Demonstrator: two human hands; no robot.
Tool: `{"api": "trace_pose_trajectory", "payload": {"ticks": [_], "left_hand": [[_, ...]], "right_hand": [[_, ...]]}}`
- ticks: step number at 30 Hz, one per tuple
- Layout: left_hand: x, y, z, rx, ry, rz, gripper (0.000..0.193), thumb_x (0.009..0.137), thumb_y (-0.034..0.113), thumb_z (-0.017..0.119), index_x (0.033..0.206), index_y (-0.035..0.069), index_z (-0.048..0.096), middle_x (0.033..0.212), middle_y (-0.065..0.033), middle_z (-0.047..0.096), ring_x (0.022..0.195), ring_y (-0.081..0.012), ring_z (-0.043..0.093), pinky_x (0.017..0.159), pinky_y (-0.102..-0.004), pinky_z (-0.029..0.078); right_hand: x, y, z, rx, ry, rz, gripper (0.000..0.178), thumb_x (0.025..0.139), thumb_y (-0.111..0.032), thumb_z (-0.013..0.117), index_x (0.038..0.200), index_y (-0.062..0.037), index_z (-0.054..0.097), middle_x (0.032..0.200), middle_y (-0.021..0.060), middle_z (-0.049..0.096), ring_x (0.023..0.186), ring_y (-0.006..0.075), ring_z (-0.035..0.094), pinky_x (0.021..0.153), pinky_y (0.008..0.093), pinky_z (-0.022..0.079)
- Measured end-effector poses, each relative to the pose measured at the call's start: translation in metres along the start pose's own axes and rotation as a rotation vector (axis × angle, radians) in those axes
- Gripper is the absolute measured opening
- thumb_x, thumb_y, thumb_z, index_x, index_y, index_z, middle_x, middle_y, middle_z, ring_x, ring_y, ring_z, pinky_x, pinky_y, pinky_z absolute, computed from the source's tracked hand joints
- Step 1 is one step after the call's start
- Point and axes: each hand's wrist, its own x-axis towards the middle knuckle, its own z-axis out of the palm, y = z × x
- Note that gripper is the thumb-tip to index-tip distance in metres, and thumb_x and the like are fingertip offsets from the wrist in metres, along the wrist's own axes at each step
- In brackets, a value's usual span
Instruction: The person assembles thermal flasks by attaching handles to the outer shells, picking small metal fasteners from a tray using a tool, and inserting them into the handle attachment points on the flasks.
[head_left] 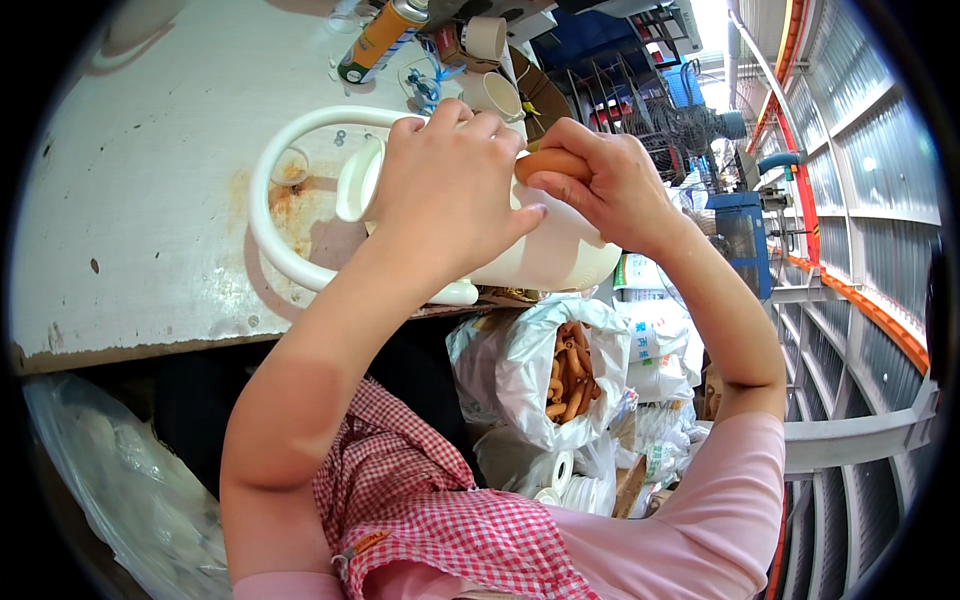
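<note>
A white plastic watering can [570, 245] lies on its side near the table's right edge. Its long curved white tube [262, 200] loops out to the left over the tabletop, and a flared white opening [358, 182] shows beside my left wrist. My left hand [450, 180] is wrapped over the can from above, with its thumb pointing right. In my right hand [610, 180] a brown curved handle [553, 165] is gripped between thumb and fingers, against the can's upper side. Where the handle meets the can is hidden by my hands.
An orange spray can [383, 40], blue ties [428, 85] and cream cups [492, 97] stand at the back of the white table [150, 250]. Below its edge, a white bag [530, 375] holds several brown handles [572, 375]. A clear plastic bag [130, 480] lies lower left.
</note>
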Motion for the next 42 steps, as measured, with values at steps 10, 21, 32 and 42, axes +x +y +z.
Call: {"api": "trace_pose_trajectory", "payload": {"ticks": [10,21,32,42], "left_hand": [[-0.001,-0.005,0.000,0.002,-0.002,0.019,0.055,0.075,0.040,0.080,0.119,0.009,0.068,0.125,-0.0031,0.066,0.124,-0.0230,0.055,0.103,-0.0425,0.042],[0.003,0.001,0.005,0.010,0.089,0.088,0.054,0.072,0.036,0.081,0.117,0.009,0.069,0.122,-0.0043,0.067,0.123,-0.0243,0.056,0.101,-0.0442,0.044],[0.030,0.033,-0.006,0.143,-0.064,0.225,0.051,0.073,0.028,0.085,0.114,0.005,0.066,0.105,-0.0083,0.069,0.101,-0.0236,0.064,0.092,-0.0398,0.047],[0.042,0.068,0.043,-0.102,0.217,-0.175,0.029,0.090,0.022,0.079,0.103,-0.002,0.071,0.080,-0.0020,0.067,0.073,-0.0079,0.057,0.065,-0.0235,0.047]], "right_hand": [[0.006,-0.002,0.002,0.009,-0.014,-0.005,0.027,0.089,-0.026,0.073,0.089,-0.0061,0.056,0.078,0.0076,0.072,0.072,0.0335,0.067,0.061,0.0417,0.050],[-0.001,0.012,0.003,-0.016,0.063,0.006,0.028,0.087,-0.032,0.074,0.094,-0.0090,0.059,0.073,0.0101,0.067,0.072,0.0364,0.065,0.062,0.0457,0.049],[-0.148,0.116,0.128,1.019,0.991,0.885,0.043,0.100,-0.034,0.064,0.121,0.0022,0.057,0.111,0.0103,0.065,0.098,0.0143,0.061,0.086,0.0281,0.048],[-0.148,0.092,0.146,1.594,0.932,0.578,0.042,0.096,-0.028,0.072,0.124,0.0022,0.061,0.105,0.0100,0.071,0.091,0.0144,0.067,0.081,0.0289,0.055]]}}
